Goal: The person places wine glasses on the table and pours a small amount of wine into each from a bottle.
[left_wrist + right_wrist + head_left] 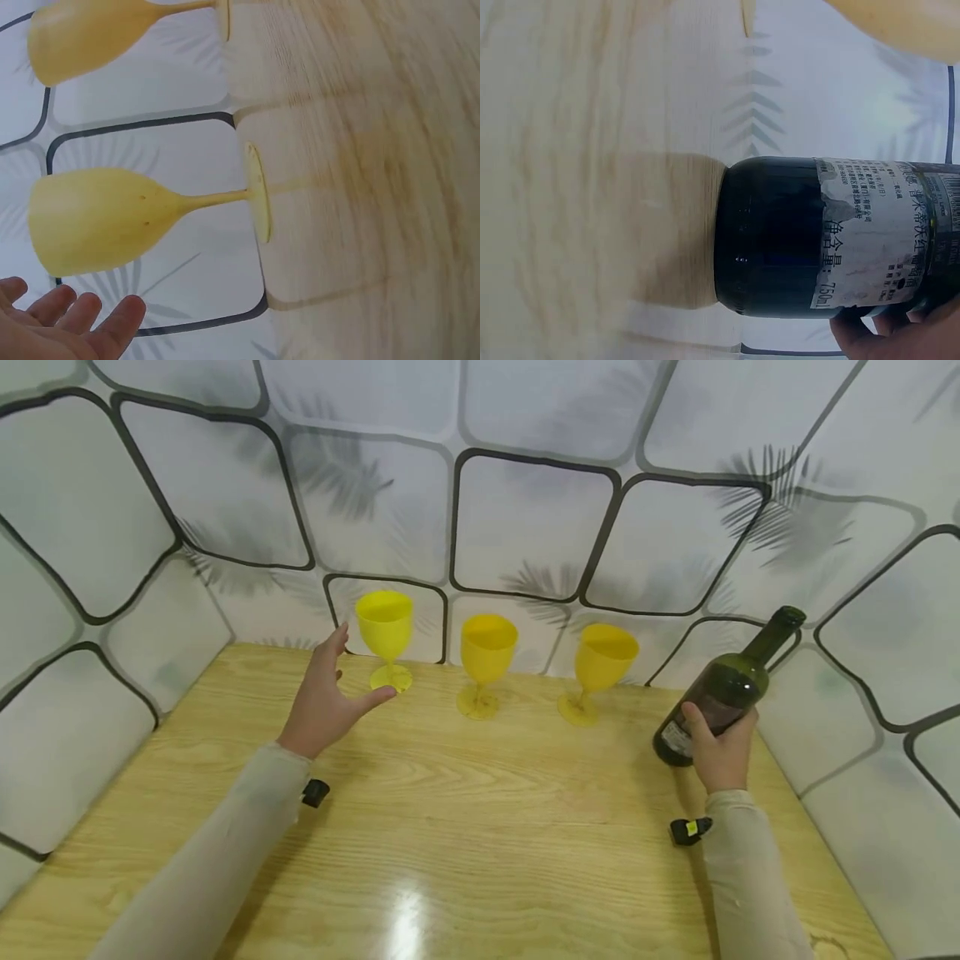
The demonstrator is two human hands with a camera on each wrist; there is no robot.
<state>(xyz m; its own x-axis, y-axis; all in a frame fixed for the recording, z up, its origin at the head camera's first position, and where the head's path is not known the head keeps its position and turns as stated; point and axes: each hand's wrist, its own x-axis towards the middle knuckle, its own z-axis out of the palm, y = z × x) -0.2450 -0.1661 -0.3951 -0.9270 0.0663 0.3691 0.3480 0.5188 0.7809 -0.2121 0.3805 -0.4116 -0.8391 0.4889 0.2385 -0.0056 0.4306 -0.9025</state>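
Two hands work over a wooden table. The left hand hovers with fingers spread and relaxed, gripping nothing, just beside the leftmost yellow goblet, thumb near its foot. The right hand is wrapped around a dark green wine bottle, which tilts with its neck up and to the right, its base at the table's right side. Beyond them, a middle goblet and a right goblet stand along the patterned wall.
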